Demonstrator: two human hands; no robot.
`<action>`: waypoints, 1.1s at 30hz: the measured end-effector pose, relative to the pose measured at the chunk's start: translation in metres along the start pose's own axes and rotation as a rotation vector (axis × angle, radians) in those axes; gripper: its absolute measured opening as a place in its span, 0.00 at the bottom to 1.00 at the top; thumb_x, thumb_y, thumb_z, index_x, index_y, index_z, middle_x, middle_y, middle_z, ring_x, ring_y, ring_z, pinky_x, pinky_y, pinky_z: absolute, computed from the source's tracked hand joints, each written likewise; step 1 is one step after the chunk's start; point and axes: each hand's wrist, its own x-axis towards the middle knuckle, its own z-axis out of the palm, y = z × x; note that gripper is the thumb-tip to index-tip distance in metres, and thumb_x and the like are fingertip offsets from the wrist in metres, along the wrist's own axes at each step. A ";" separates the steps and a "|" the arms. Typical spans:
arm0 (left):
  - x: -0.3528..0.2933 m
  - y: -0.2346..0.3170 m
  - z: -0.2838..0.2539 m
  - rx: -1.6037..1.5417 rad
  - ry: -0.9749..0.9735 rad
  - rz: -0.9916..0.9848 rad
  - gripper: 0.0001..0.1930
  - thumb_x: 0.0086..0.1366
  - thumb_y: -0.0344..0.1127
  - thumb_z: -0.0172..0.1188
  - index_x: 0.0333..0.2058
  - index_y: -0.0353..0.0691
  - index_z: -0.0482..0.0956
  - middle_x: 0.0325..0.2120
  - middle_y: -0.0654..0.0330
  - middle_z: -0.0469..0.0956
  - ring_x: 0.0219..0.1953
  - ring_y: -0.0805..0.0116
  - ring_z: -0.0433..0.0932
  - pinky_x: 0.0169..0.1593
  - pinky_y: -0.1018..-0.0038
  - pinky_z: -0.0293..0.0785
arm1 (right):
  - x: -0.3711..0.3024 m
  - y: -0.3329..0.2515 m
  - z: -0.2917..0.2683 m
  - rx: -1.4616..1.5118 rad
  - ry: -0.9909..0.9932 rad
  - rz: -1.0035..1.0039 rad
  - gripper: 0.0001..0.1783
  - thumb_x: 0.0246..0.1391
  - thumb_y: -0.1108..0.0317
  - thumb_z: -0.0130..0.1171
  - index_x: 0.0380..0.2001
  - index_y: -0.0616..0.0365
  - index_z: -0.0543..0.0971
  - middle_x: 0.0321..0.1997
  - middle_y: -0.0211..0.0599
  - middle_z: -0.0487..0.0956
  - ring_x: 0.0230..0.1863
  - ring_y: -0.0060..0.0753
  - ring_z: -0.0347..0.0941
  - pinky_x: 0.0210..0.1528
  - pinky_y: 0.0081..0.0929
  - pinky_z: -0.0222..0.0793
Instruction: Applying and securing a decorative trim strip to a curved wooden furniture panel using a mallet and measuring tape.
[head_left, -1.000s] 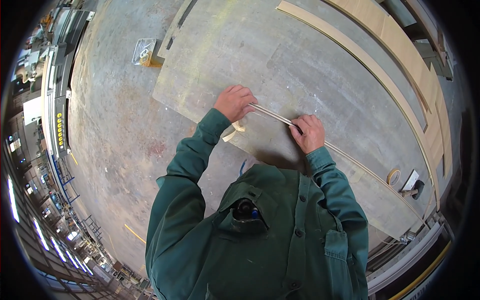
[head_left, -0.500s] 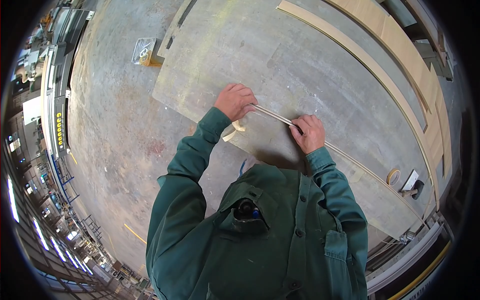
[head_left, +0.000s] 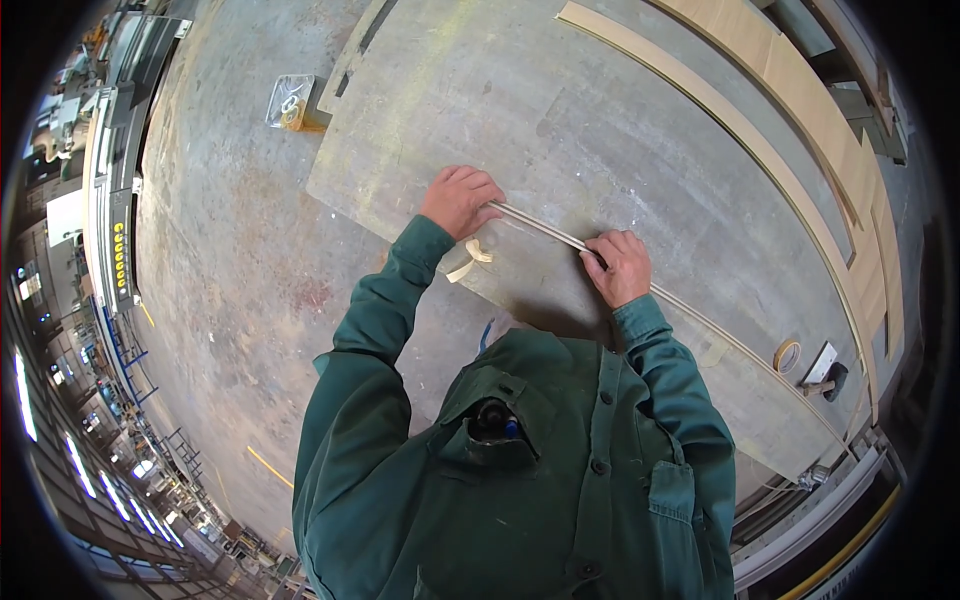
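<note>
The left hand (head_left: 460, 203) has its fingers curled around one end of the strip (head_left: 545, 228), and the right hand (head_left: 620, 268) grasps it farther along, thumb bent in on the near side. A small dark patch shows at the right thumb; whether it is a tool or shadow, I cannot tell.

From the left hand the strip lies off to the right, its long axis slanting toward the person's side, passing under the right hand and on beyond the right sleeve, along the near edge of the worktop (head_left: 590, 120). A double line shows between the hands, so it may be one grooved piece or two laid together. The right hand is the nearer to its long remainder, the left to its end.

Just on the near side of the strip's left end are curled scraps (head_left: 472, 262), touching neither hand. By its far right stretch lie a tape roll (head_left: 787, 356), a white block (head_left: 820, 362) and a hammer (head_left: 838, 378). Across the worktop from the strip are wooden panels (head_left: 760, 45).

Well left of the strip, past the worktop's corner, a clear box (head_left: 277, 101) holds pale rings and something amber. On the near side of the strip, the chest pocket (head_left: 508, 455) holds a dark thing and something blue.
</note>
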 end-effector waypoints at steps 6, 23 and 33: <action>0.001 -0.002 0.000 -0.018 0.010 0.009 0.10 0.52 0.44 0.68 0.33 0.54 0.80 0.34 0.71 0.76 0.46 0.67 0.74 0.53 0.65 0.66 | -0.001 0.000 0.000 -0.005 -0.007 0.004 0.09 0.43 0.67 0.67 0.31 0.52 0.81 0.34 0.31 0.77 0.40 0.40 0.71 0.41 0.36 0.67; -0.008 -0.001 0.007 -0.033 0.121 -0.057 0.13 0.50 0.41 0.69 0.35 0.52 0.80 0.34 0.67 0.78 0.44 0.65 0.76 0.52 0.65 0.66 | 0.069 -0.044 0.037 0.107 -0.114 -0.131 0.13 0.44 0.64 0.68 0.36 0.52 0.82 0.33 0.34 0.76 0.38 0.43 0.72 0.41 0.38 0.67; -0.018 0.004 0.017 -0.021 0.190 -0.183 0.10 0.49 0.42 0.69 0.32 0.53 0.81 0.31 0.69 0.78 0.45 0.69 0.76 0.55 0.67 0.64 | 0.085 -0.046 0.063 0.187 -0.064 -0.199 0.07 0.42 0.69 0.67 0.28 0.53 0.81 0.27 0.35 0.75 0.33 0.43 0.73 0.36 0.38 0.67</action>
